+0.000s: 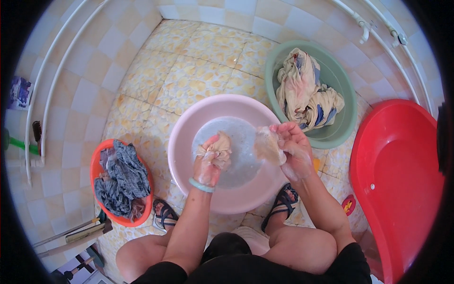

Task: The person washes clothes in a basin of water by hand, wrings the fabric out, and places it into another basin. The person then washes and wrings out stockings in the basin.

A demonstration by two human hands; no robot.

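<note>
Over the pink basin of cloudy, sudsy water, each of my hands has a piece of cloth. My left hand, with a pale green bangle on its wrist, is closed round a crumpled beige cloth. A small, thin, wet cloth, beige and whitish, hangs from the fingers of my right hand. It looks like small, soft fabric, but I cannot tell the garment's kind. The two pieces are apart. Suds coat both hands.
Behind to the right, a green tub holds bunched cream, blue and reddish cloth. An orange basin of dark grey clothes stands left. A large red tub lies right. Pipes line the tiled walls; sandals flank the basin.
</note>
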